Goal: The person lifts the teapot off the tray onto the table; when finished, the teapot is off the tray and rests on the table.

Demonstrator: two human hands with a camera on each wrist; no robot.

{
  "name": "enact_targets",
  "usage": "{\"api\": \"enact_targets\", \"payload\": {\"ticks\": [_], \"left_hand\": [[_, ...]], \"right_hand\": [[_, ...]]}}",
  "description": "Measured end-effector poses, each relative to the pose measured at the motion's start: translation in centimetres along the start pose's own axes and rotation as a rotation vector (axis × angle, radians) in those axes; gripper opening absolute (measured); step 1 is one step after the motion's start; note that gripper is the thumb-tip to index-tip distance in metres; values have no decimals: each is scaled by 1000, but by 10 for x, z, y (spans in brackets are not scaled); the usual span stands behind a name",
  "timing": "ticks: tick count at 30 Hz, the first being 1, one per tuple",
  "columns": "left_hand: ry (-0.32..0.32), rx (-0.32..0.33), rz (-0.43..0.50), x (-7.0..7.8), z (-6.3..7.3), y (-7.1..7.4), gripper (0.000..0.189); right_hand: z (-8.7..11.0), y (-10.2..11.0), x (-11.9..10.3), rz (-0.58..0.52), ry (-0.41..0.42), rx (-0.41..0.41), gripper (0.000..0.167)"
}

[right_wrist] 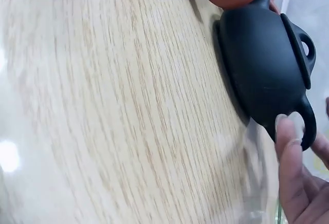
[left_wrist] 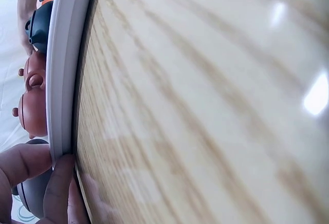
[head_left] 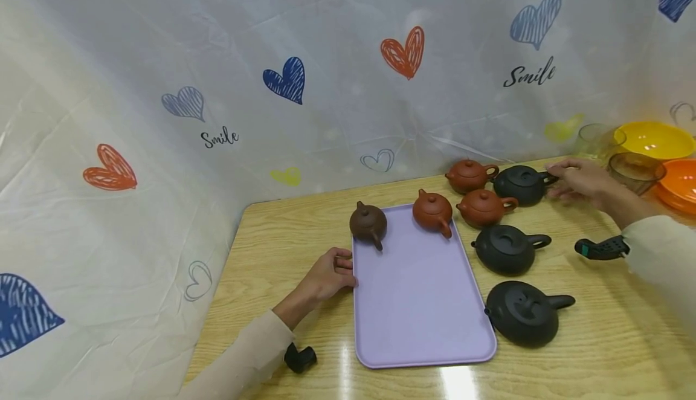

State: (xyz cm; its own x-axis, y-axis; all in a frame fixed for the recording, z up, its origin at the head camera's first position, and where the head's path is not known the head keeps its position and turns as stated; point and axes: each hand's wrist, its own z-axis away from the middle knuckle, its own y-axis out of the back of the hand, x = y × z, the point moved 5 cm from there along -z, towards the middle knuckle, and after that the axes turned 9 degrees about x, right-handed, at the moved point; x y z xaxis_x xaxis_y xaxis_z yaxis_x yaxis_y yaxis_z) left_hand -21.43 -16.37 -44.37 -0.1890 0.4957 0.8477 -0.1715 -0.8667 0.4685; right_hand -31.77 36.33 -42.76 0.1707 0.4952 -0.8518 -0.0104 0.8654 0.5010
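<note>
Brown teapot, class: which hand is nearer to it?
Left: the left hand grips the tray close to the brown teapot; the right hand is farther right, at a black teapot.

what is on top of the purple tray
A dark brown teapot stands near the far left corner and a reddish-brown teapot near the far right corner. Whatever of the purple tray lies beneath them is covered and cannot be seen.

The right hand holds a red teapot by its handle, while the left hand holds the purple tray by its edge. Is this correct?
Not quite: the right hand holds a black teapot, as the right wrist view shows. The left hand does hold the purple tray by its edge.
</note>
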Motion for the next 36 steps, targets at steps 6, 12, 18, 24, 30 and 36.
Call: {"api": "enact_targets", "payload": {"ticks": [6, 12, 18, 24, 30, 36], "left_hand": [[-9, 2, 6, 0, 1, 0, 62], [-3, 21, 11, 2, 2, 1, 61], [13, 17, 3, 1, 1, 2, 60], [9, 9, -7, 2, 3, 1, 60], [11, 15, -6, 1, 2, 2, 60], [3, 12, -6, 1, 1, 1, 60]], "right_hand": [[11, 10, -21, -11, 69, 166, 78], [23, 1, -63, -19, 146, 154, 52], [35, -43, -108, -32, 173, 13, 35], [53, -109, -148, -8, 170, -169, 45], [65, -171, -175, 15, 173, -333, 36], [69, -220, -181, 78, 151, -420, 32]]}}
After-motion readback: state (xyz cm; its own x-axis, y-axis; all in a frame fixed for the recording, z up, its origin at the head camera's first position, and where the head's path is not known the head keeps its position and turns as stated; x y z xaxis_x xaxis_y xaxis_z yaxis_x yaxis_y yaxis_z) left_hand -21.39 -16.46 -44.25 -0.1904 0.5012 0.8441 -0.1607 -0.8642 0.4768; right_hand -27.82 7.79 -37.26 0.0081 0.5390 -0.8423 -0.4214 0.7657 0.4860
